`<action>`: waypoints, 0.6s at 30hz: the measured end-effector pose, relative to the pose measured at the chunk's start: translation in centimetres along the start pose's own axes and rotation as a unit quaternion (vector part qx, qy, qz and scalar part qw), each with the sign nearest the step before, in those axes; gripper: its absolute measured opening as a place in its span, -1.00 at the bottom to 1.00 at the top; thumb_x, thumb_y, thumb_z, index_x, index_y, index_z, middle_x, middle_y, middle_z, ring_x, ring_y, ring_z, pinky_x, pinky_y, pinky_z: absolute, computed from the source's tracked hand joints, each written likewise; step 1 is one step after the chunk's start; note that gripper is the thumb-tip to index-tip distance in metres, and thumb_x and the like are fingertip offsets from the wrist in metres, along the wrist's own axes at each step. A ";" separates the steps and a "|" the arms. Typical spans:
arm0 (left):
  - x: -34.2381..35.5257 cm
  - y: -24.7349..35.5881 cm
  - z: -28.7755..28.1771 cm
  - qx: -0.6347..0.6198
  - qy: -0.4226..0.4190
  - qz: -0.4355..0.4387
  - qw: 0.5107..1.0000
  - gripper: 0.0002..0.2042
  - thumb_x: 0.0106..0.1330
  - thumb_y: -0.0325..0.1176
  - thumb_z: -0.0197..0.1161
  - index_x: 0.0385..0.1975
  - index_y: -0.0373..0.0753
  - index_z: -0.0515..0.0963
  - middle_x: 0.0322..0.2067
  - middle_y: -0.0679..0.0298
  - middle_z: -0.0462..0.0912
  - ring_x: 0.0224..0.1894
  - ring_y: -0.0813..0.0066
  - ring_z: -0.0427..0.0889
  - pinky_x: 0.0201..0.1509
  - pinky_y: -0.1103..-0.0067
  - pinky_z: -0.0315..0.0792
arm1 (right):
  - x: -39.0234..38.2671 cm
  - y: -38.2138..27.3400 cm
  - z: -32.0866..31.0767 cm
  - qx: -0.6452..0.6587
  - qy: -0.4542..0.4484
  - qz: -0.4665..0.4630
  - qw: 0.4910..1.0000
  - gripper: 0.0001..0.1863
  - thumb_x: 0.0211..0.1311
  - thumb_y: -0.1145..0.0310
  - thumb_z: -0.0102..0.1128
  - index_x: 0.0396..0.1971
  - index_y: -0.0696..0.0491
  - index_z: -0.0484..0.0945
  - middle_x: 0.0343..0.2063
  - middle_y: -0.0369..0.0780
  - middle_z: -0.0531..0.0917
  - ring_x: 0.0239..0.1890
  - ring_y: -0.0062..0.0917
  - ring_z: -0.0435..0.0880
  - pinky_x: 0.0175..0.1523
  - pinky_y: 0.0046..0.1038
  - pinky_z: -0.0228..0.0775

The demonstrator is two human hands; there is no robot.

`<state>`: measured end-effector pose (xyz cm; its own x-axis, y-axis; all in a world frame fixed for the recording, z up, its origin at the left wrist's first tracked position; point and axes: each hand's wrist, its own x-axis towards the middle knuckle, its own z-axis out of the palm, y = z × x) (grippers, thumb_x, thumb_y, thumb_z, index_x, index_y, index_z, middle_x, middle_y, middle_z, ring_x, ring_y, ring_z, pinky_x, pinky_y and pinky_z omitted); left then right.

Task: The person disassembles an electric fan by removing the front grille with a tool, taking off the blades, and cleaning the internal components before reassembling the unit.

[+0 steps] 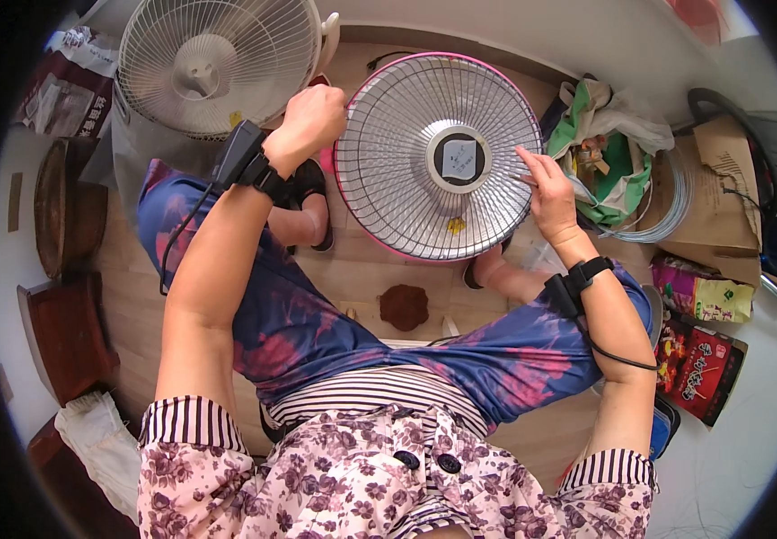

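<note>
A round electric heater (387,193) with a pink rim, a dark wire grille and a silvery dish stands between my legs, facing up toward me. A pale square label sits on its round hub. At the heater's upper left rim my left hand (310,121) is closed, knuckles up; its fingertips are partly hidden. My right hand (550,193) lies against the right edge of the grille with its fingers stretched out and slightly apart. Each wrist wears a black strap with a small device and cable.
A white fan (267,67) stands at the far left. Right of the heater are a green and white bag (618,180), coiled wire (676,202) and a cardboard box (721,189). A red box (703,373) lies nearer. Wooden stools (70,332) line the left; a brown flower-shaped piece (404,307) lies on the floor.
</note>
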<state>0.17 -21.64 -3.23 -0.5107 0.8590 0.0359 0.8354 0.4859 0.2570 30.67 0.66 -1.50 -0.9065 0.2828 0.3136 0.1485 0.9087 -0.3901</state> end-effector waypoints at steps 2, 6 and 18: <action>0.2 0.0 -0.1 -0.004 -0.012 -0.012 1.000 -0.85 -0.02 -0.48 0.06 -0.62 -0.41 0.56 -0.55 -0.12 0.57 -0.40 -0.06 0.58 -0.27 0.24 0.47 | 0.1 0.4 0.0 -0.014 0.002 -0.010 1.000 -0.42 -0.16 0.75 0.11 -0.02 0.02 0.50 -0.28 -0.17 0.57 -0.26 -0.30 0.57 -0.17 -0.42 0.48; 0.3 -0.1 0.1 -0.025 -0.011 -0.008 1.000 -0.81 0.12 -0.35 0.09 -0.53 -0.32 0.58 -0.55 -0.04 0.58 -0.40 -0.04 0.57 -0.26 0.24 0.44 | -0.2 0.7 -0.1 0.021 -0.007 0.018 1.000 -0.33 -0.15 0.85 -0.05 0.06 0.02 0.45 -0.16 -0.13 0.51 -0.16 -0.31 0.57 -0.11 -0.48 0.51; -0.1 -0.7 0.2 0.015 0.001 0.005 1.000 -0.79 0.12 -0.25 0.18 -0.47 -0.30 0.55 -0.46 0.03 0.60 -0.31 -0.01 0.56 -0.25 0.26 0.42 | 0.0 0.7 0.1 0.040 -0.003 0.032 0.999 -0.47 0.01 0.67 0.13 0.04 -0.05 0.49 -0.19 -0.14 0.54 -0.21 -0.31 0.57 -0.11 -0.43 0.42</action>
<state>-0.33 -22.00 -3.62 -0.5031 0.8633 0.0408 0.8460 0.4823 0.2273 30.72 1.25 -1.89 -0.8989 0.3371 0.2799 0.1744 0.8612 -0.4774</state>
